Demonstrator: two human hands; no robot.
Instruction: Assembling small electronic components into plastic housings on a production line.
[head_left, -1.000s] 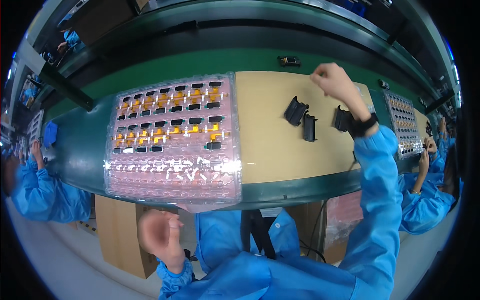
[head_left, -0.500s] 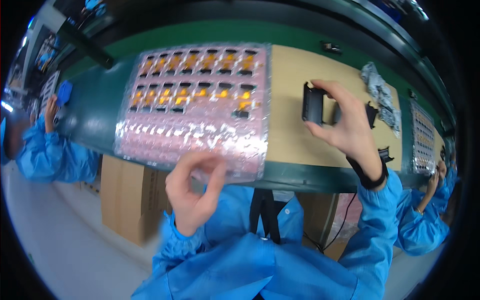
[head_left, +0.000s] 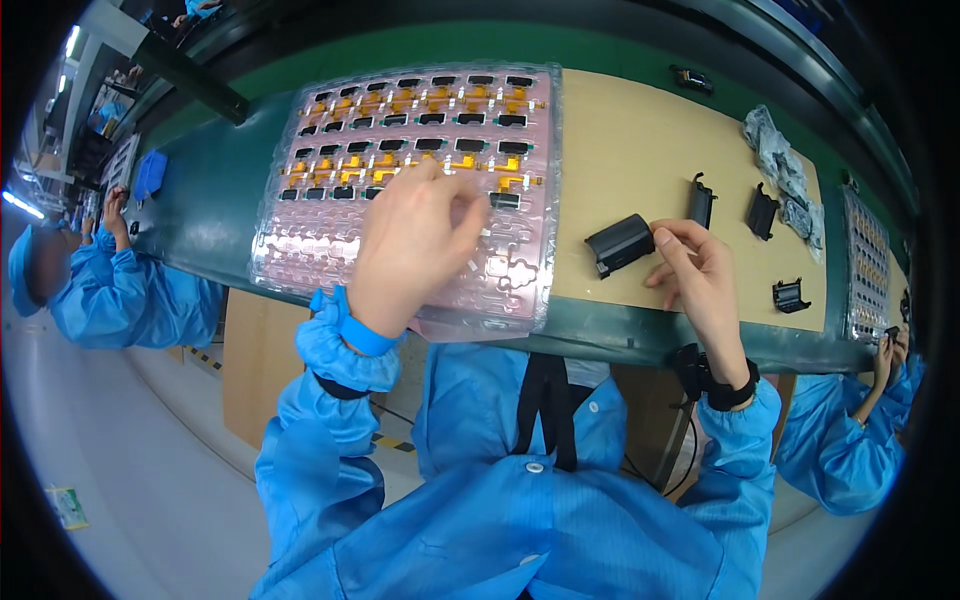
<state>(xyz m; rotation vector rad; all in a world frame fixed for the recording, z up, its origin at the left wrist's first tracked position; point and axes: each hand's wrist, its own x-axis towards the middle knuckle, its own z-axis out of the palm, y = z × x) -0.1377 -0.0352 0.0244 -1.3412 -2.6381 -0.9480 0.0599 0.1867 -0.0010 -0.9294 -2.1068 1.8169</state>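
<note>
My left hand (head_left: 415, 240) is over the clear-and-pink blister tray (head_left: 350, 235), its fingers curled down among the parts; whatever lies between the fingertips is hidden. The tray holds rows of small black display modules (head_left: 430, 118) with orange flex cables. To the right, my right hand (head_left: 700, 275) pinches the right end of a black curved plastic housing (head_left: 620, 245) just at the tan board (head_left: 640, 130). Its lower fingers hang apart from the housing.
Further black housings (head_left: 762, 212) lie on the board, one near its right front corner (head_left: 791, 296). Crumpled clear film (head_left: 775, 150) lies at its right edge. A small black part (head_left: 691, 79) rests behind the board. Co-workers in blue sit on both sides, with another loaded tray (head_left: 868, 265) at right.
My left hand has moved up and forward over the tray's filled rows. My right hand has lowered, and the housing has turned from upright to slanted, its curved side showing.
</note>
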